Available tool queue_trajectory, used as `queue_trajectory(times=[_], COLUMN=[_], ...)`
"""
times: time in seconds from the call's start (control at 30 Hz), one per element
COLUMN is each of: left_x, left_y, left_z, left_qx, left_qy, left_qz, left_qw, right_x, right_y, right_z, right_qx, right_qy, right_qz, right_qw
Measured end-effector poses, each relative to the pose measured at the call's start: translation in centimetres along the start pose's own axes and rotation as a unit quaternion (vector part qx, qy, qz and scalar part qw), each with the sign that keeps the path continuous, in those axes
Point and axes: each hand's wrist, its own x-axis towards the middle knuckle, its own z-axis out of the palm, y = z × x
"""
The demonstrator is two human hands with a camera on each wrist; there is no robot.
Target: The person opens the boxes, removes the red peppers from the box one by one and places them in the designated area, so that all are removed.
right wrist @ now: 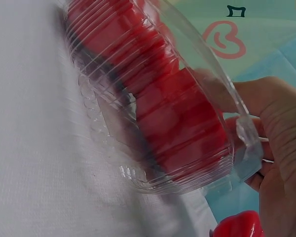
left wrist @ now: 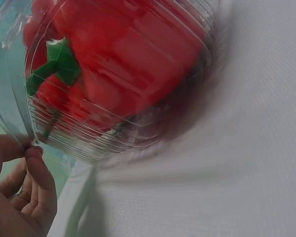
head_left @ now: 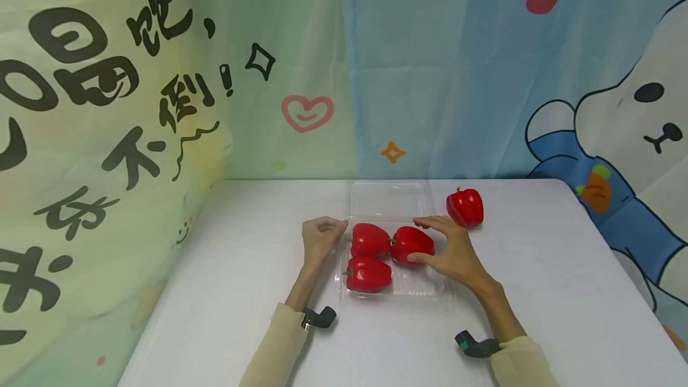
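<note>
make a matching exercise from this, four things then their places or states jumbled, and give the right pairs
1. left hand
2. right hand
3. loose pepper
4. lid

A. at the rightmost pepper inside the container
B. open, at the far side
C. on the table, right of the lid
D. pinching the container's edge

Pairs: 1-D; 2-A; 3-C; 4-B

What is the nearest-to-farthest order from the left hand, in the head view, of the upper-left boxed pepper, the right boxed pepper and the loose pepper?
1. Upper-left boxed pepper: just right of the left hand.
2. Right boxed pepper: farther right, at the right hand.
3. Loose pepper: farthest right, outside the box.
</note>
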Motion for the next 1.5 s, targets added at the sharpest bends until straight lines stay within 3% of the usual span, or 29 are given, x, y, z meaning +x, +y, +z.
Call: queue_trajectory(times=[0.87, 1.5], left_x=[-0.3, 0.0], left_y=[0.1, -0.2], left_z=[0.0, -0.1], left_qx=[0.001, 0.007], left_qy=[0.004, 0.002], left_qz=[0.005, 0.003], left_qw=[1.0000, 1.0000], right_x=[-0.4, -0.1], right_y=[-0.4, -1.0], right_z=[-0.3, 0.0], right_qx=[-0.035, -0.089], right_qy=[-0.026, -0.045], right_qz=[0.023, 0.022], right_qw=[0.9988, 0.9948])
